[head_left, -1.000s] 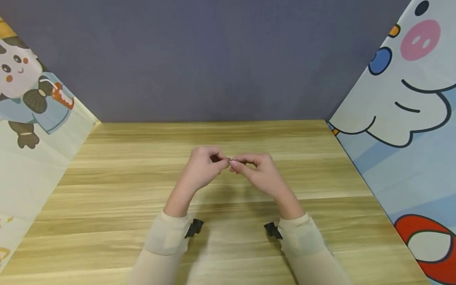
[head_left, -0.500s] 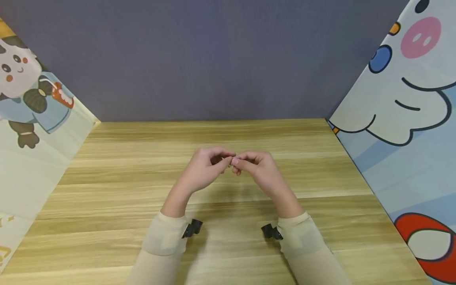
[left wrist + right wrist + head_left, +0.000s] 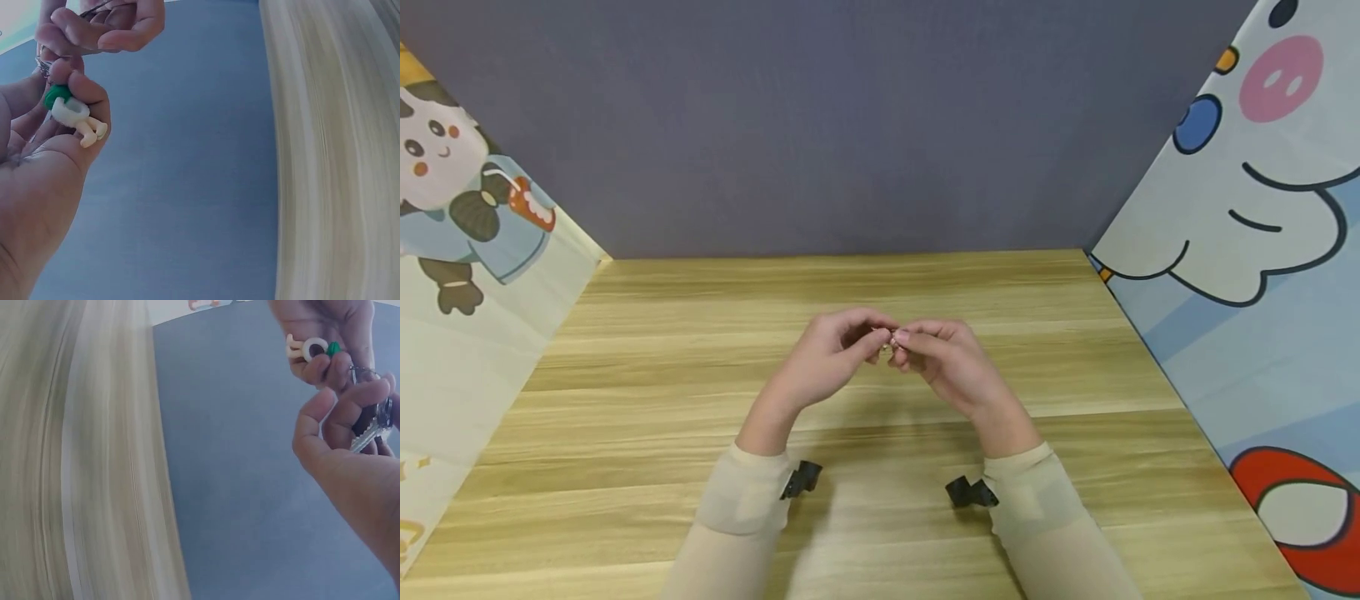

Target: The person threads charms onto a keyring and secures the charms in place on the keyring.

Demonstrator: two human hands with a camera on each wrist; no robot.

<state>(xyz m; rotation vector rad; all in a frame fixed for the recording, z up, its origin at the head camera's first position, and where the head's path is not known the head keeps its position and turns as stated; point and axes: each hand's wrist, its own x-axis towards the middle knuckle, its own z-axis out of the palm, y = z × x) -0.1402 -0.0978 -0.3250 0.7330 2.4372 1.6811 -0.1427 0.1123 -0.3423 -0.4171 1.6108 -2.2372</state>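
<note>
A small figurine keychain [image 3: 70, 114], green and white with pale legs, lies in my left hand [image 3: 820, 354], whose thumb and fingers pinch it near its metal end. In the right wrist view a silver toothed key [image 3: 367, 439] and a dark metal ring [image 3: 385, 412] show in my right hand [image 3: 350, 440], held by curled fingers. A thin metal link [image 3: 361, 372] spans the small gap between both sets of fingertips. The hands meet above the table, fingertips almost touching. Fingers hide most of the metal parts; in the head view only a tiny glint shows.
Beneath the hands spreads a wood-grain table [image 3: 647, 400]. A dark grey panel [image 3: 850, 125] stands along its far edge. Cartoon-printed panels rise at the left [image 3: 497, 350] and right [image 3: 1210, 367]. Black wrist cameras [image 3: 801, 479] sit on the sleeves.
My left hand has shifted slightly right, its fingertips closer to the right hand's. The right hand has turned a little while staying nearly in place. Both hands keep their hold.
</note>
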